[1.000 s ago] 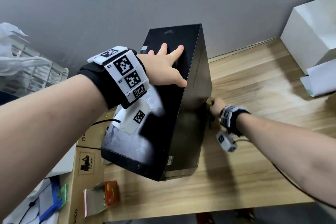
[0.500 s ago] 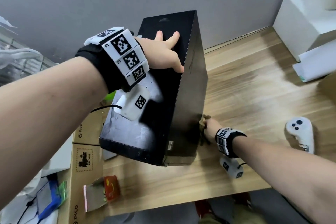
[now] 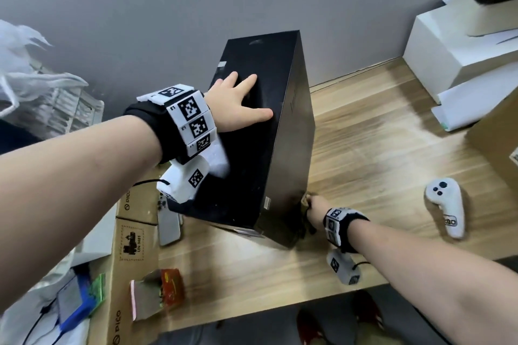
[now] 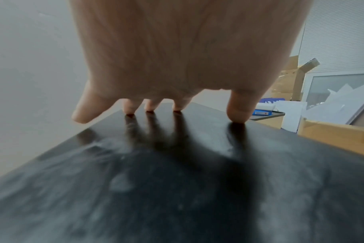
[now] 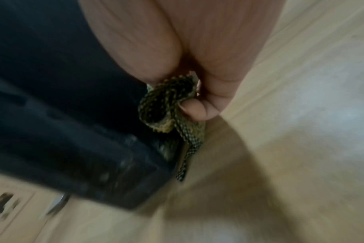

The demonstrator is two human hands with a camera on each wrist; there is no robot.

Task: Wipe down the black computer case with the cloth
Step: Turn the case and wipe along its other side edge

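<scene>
A tall black computer case [image 3: 283,131] stands upright on a wooden desk [image 3: 378,154]. My left hand [image 3: 238,103] lies flat on the case's top, fingers spread; in the left wrist view its fingertips [image 4: 237,113] press the dusty black top [image 4: 177,180]. My right hand [image 3: 315,209] is low at the case's right side near the front bottom corner and grips a bunched dark checked cloth [image 5: 168,106], held against the black side panel [image 5: 52,82]. In the head view the cloth [image 3: 304,202] shows only partly beside the fist.
A white hand controller [image 3: 445,204] lies on the desk to the right. White boxes [image 3: 454,45] stand at the back right and a brown box [image 3: 496,145] at the right edge. Cardboard boxes [image 3: 134,232], a phone [image 3: 168,221] and packets [image 3: 159,294] crowd the left. The desk's front edge [image 3: 280,308] is near.
My right hand with the cloth has slid down and forward along the case's right side, from mid-height to the front bottom corner. My left hand has stayed flat on the top.
</scene>
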